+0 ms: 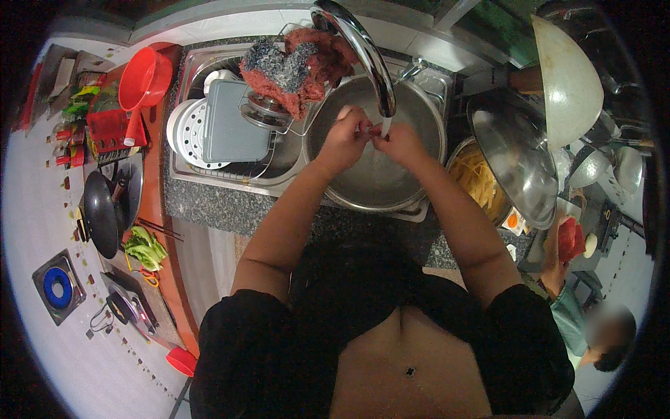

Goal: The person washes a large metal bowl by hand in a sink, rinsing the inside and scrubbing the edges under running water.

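Note:
My left hand [344, 140] and my right hand [402, 145] meet over a large round metal basin [387, 191] set in the sink. Between their fingertips is a small reddish item [373, 131], mostly covered, so its kind cannot be made out. A chrome faucet [374, 60] curves down above, and a short stream of water [386, 125] falls from its spout beside my right fingers. The basin's inside looks grey and dim.
Left of the basin, a dish rack holds a grey plastic board [235, 123] and white perforated plates [191, 131]. Reddish cloth [314, 68] hangs above. To the right are a pot of yellowish strips [473, 178], a metal lid [510, 152], and another person [570, 314] holding something red.

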Motion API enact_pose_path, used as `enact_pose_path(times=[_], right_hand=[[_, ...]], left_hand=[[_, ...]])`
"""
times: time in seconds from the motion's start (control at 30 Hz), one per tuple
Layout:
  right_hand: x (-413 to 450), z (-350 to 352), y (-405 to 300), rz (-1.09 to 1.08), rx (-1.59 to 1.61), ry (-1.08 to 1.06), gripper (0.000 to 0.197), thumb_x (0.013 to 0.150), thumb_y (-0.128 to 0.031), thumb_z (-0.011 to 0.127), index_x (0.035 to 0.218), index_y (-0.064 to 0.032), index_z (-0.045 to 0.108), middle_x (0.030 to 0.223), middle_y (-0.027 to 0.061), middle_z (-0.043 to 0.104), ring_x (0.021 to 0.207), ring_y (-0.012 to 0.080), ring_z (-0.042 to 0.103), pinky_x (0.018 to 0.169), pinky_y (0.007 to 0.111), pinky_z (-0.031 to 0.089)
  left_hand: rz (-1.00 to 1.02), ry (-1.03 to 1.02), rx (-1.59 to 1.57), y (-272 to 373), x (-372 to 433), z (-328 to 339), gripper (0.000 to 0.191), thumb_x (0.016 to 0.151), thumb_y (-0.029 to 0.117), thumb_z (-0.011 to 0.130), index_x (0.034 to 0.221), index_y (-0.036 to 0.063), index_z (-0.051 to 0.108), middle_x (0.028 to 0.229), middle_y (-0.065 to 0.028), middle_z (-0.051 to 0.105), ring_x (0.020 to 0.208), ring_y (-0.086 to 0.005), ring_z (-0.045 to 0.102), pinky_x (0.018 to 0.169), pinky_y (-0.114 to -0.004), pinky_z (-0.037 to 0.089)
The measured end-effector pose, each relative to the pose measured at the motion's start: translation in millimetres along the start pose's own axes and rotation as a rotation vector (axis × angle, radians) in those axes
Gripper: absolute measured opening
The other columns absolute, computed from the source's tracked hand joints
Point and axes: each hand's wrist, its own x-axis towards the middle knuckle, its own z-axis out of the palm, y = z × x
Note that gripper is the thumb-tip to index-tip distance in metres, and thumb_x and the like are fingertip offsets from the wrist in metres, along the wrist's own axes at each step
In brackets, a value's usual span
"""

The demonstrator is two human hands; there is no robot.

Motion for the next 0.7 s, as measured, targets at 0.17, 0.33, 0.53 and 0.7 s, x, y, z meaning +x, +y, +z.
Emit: enact_pose_path(times=[0.17, 0.33, 0.53, 0.7], right_hand=[[-9.1, -1.5, -7.3, 0.038, 0.014, 0.23, 0.023, 0.084, -0.019, 0.066, 0.099, -0.0013, 0.068, 0.089, 0.0106, 0.069, 0.08, 0.0171, 0.068, 0.07, 0.035, 0.054], [-14.5, -7.2, -9.4, 0.088, 0.75, 0.074, 0.023, 0.085, -0.009, 0.067, 0.107, -0.0023, 0.063, 0.093, 0.0074, 0.068, 0.081, 0.0166, 0.066, 0.072, 0.03, 0.054], [-14.4, -13.7, -15.3, -0.036, 0.47, -0.022, 0.023, 0.088, -0.009, 0.064, 0.109, -0.0017, 0.061, 0.09, 0.0075, 0.068, 0.081, 0.016, 0.066, 0.074, 0.03, 0.054], [-11.6, -8.1, -6.1, 0.029, 0.449, -0.013, 0.019, 0.089, -0.008, 0.062, 0.107, -0.0013, 0.06, 0.089, 0.0079, 0.067, 0.079, 0.0164, 0.066, 0.071, 0.03, 0.055]], left_hand=[[-0.046, 0.07, -0.064, 9.4, -5.1, 9.2, 0.04, 0.075, -0.007, 0.071, 0.107, 0.0054, 0.05, 0.102, -0.0094, 0.053, 0.098, -0.0216, 0.061, 0.074, -0.032, 0.058], [-0.062, 0.148, -0.008, 10.9, -7.7, 13.9, 0.037, 0.078, -0.003, 0.07, 0.11, 0.005, 0.055, 0.098, -0.0105, 0.061, 0.089, -0.0208, 0.065, 0.072, -0.031, 0.057], [-0.149, 0.068, -0.051, 21.1, -6.4, 11.1, 0.032, 0.079, -0.006, 0.064, 0.107, 0.0055, 0.053, 0.094, -0.0122, 0.067, 0.088, -0.0249, 0.068, 0.073, -0.036, 0.056], [-0.13, 0.055, 0.04, 22.7, -6.3, 12.6, 0.028, 0.079, -0.004, 0.065, 0.101, 0.0063, 0.052, 0.087, -0.0134, 0.066, 0.083, -0.0293, 0.069, 0.07, -0.037, 0.055]])
